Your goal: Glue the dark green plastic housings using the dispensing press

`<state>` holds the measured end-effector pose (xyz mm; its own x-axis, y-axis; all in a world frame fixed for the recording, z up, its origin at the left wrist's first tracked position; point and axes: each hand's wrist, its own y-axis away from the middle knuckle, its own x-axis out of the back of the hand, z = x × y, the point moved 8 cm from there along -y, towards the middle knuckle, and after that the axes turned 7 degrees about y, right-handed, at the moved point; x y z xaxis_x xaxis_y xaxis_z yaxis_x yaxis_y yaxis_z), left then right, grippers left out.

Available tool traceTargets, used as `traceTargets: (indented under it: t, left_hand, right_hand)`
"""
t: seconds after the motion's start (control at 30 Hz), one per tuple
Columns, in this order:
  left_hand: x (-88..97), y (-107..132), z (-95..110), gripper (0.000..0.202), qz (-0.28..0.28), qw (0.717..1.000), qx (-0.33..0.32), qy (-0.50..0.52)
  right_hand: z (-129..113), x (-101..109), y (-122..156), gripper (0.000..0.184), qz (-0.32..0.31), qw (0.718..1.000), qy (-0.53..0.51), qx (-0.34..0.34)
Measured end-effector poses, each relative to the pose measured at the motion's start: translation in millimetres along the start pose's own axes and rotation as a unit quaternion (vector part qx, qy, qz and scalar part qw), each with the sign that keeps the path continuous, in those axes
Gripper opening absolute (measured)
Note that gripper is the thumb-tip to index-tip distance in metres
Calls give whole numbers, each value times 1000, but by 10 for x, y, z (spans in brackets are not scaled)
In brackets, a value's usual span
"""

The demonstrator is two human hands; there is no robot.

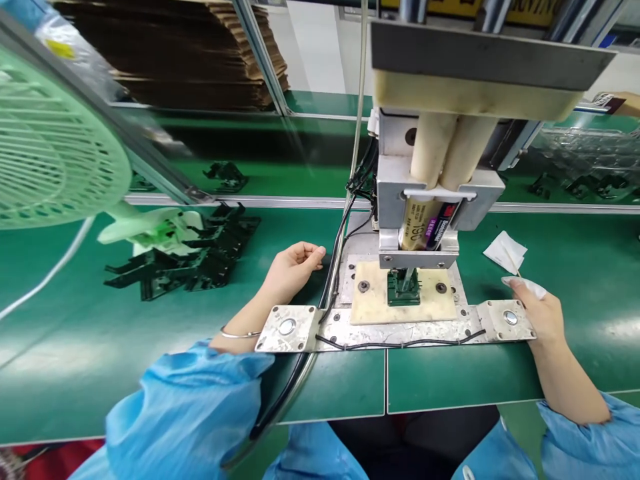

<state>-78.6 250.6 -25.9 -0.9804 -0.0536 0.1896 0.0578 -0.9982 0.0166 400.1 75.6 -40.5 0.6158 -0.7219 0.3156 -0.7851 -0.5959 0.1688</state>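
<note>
A dispensing machine [440, 193] with twin cream cartridges stands over a small dark green part [403, 288] seated on a cream fixture plate [370, 308]. A metal base plate [400, 330] carries a round button at each end. My left hand [293, 267] rests on the green table left of the fixture, fingers curled loosely, with nothing visible in it. My right hand [537, 310] lies beside the right button [510, 317], pinching a thin stick and a bit of white wipe.
A pile of black plastic parts [195, 257] lies at the left, behind a green fan [55, 147]. A white wipe [505, 252] sits right of the machine. Black cables [333, 267] run down past the left button [287, 326]. Stacked cardboard and more black parts lie beyond a rail.
</note>
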Motion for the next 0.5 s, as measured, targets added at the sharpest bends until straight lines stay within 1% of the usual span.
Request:
traceTargets:
  t: [0.4, 0.5]
  left_hand:
    - [14, -9, -37, 54, 5, 1000, 8, 8]
    - [16, -8, -19, 56, 8, 1000, 8, 9]
  right_hand:
    - [-22, -37, 16, 39, -12, 1000, -9, 3]
    - [-38, -39, 26, 37, -10, 1000, -5, 5]
